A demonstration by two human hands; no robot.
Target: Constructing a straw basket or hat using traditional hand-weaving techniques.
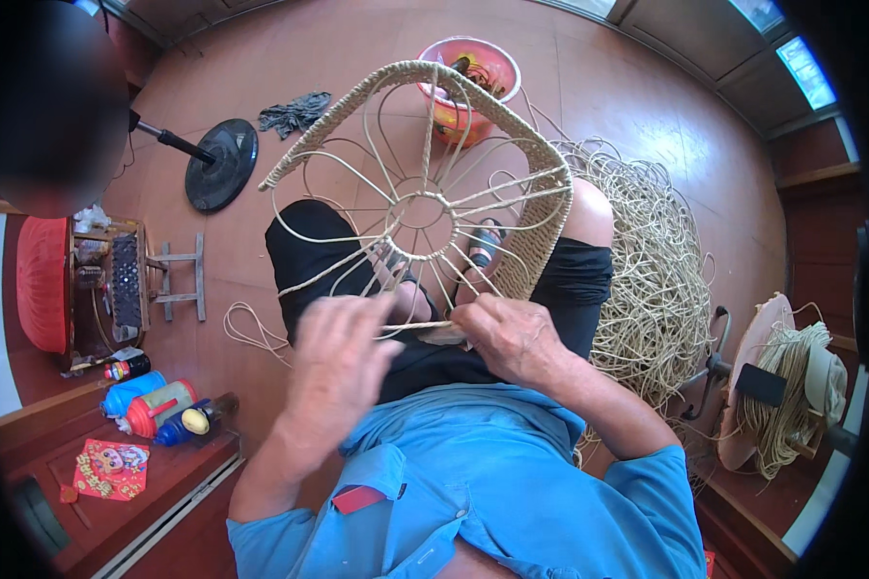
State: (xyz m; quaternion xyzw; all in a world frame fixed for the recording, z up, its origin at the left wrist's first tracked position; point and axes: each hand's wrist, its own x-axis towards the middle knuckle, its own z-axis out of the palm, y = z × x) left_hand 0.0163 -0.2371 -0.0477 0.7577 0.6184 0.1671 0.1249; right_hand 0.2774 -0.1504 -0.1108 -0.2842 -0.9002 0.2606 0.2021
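Note:
Over my lap stands a wire frame (423, 192) with petal-like loops round a central ring, its curved side wall (556, 207) woven with tan cord. Several spokes are cord-wrapped. My right hand (514, 333) is closed round the frame's near edge, where a strand of cord (417, 327) runs leftward. By that strand's left end is my left hand (346, 343), blurred by motion; whether its fingers grip the cord I cannot make out. A loose loop of cord (246, 323) lies on the floor beyond my left hand.
To the right lies a big heap of tan cord (652, 275), near a spool (777, 396) wound with cord. A pink-rimmed bucket (468, 82) stands ahead. At left are a black round base (222, 166), a grey cloth (294, 114), a wooden stool (183, 280) and several bottles (159, 405).

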